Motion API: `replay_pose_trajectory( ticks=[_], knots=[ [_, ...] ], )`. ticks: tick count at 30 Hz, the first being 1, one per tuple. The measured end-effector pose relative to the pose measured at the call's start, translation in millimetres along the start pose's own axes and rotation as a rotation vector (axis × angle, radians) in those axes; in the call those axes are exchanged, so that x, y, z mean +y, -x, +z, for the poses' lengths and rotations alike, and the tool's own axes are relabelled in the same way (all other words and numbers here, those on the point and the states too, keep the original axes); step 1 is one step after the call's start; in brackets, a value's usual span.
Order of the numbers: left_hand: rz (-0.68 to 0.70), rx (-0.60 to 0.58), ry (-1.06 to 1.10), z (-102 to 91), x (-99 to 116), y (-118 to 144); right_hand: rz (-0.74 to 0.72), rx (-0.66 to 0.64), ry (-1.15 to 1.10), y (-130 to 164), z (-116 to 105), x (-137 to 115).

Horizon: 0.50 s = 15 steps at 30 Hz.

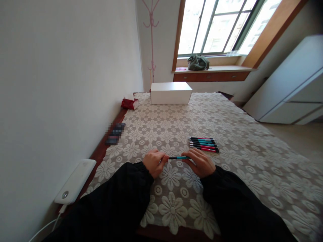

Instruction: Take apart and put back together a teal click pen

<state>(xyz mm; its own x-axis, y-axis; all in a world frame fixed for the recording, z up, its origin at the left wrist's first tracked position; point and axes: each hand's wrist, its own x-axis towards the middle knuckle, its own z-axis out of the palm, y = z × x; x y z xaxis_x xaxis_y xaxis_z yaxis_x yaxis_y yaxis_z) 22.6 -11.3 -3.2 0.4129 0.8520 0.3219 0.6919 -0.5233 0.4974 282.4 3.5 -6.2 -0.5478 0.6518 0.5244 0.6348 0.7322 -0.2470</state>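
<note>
Between my two hands a teal and black pen (178,157) is held level, just above the table cover. My left hand (154,162) is closed around its left end, hiding the tip. My right hand (199,162) pinches the other end between thumb and fingers, so that end is mostly covered. Just beyond my right hand lies a row of several pens (203,144) in teal, red and black, side by side with their tips pointing left.
A flower-patterned cloth (166,136) covers the table. A white box (171,93) stands at the far end, with a red packet (129,104) to its left. Along the left edge lie a blurred dark object (115,134) and a white power bank (75,181) with a cable.
</note>
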Motion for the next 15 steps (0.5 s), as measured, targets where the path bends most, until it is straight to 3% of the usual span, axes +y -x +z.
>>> replay_pose_trajectory(
  ticks=[15],
  knots=[
    [0.029, -0.026, 0.048, -1.3, 0.1, -0.8, -0.022, 0.057, -0.019, 1.1, 2.5, -4.3]
  ],
)
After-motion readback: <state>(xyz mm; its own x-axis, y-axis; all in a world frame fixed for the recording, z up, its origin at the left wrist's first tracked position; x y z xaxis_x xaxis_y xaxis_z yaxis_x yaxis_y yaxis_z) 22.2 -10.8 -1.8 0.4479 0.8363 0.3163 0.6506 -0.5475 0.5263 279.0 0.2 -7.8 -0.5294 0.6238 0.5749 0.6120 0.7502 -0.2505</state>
